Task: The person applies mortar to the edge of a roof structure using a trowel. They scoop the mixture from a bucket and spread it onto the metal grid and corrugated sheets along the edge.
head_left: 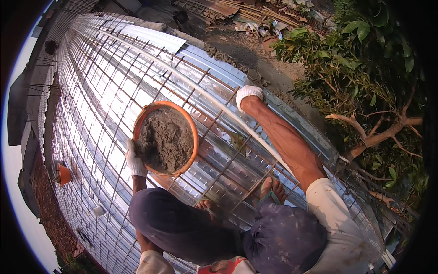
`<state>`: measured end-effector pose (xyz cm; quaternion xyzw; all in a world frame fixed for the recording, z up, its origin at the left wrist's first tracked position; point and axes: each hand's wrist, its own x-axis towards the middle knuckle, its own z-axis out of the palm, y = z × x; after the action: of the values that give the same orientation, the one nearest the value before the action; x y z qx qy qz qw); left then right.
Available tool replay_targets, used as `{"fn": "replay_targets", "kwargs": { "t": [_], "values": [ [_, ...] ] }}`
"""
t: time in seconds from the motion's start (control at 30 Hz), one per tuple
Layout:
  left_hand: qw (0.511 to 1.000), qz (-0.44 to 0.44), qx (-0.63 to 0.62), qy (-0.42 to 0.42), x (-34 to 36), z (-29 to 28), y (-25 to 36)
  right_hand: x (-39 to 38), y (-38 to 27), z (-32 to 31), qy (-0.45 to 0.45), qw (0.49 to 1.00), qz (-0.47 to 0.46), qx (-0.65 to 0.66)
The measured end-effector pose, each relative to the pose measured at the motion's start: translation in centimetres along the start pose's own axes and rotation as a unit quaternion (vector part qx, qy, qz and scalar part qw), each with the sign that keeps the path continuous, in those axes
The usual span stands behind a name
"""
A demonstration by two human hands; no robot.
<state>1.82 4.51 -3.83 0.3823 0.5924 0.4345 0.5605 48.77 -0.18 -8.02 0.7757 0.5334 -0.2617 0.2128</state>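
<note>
An orange bucket (195, 137) filled with wet grey concrete (166, 137) is in front of me, over the steel bar mesh. My left hand (135, 160), in a white knit glove, is closed on the bucket's left side. My right arm reaches forward and to the right. At its end my right hand (250, 95), gloved the same way, is near the far edge of the metal deck; its fingers are bent out of sight. A long pale pipe (219, 106) runs across the mesh just left of that hand.
Rusty bar mesh (98, 98) lies over shiny ribbed metal decking (137, 41). My sandalled feet (273, 189) stand on it. Another orange bucket (64, 174) is at the left edge by a brick wall (45, 196). Leafy branches (356, 68) crowd the right; scrap wood (255, 16) lies beyond the deck.
</note>
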Motion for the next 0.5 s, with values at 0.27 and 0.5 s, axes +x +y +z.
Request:
{"fn": "replay_targets", "kwargs": {
  "t": [0.27, 0.5],
  "values": [
    [1.0, 0.003, 0.011, 0.004, -1.3, 0.4, 1.2, -8.6, 5.2, -1.0, 0.036, 0.989, -0.02, 0.14],
    [1.0, -0.001, 0.009, -0.017, -0.3, -0.4, 0.2, -9.5, 13.7, 3.5, 0.161, 0.936, 0.078, 0.304]
  ]
}}
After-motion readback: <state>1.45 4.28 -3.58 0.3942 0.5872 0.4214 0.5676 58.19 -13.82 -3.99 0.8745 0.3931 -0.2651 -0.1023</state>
